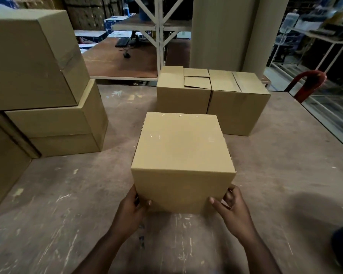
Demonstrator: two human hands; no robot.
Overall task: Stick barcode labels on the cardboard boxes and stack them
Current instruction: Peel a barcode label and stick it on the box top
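Cardboard box (181, 155), plain brown and closed, stands on the table (67, 214); the left hand (130, 211) and right hand (233, 209) grip its near lower corners, thumbs on the front face.

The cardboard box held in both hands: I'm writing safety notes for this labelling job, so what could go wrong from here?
1. The left hand and right hand grip only the near bottom corners of the cardboard box, so it may tip or slip if lifted.
2. No barcode label shows on its visible faces; it might get stacked unlabelled.
3. The top box of the stack on the left sits askew, so adding another could topple it.
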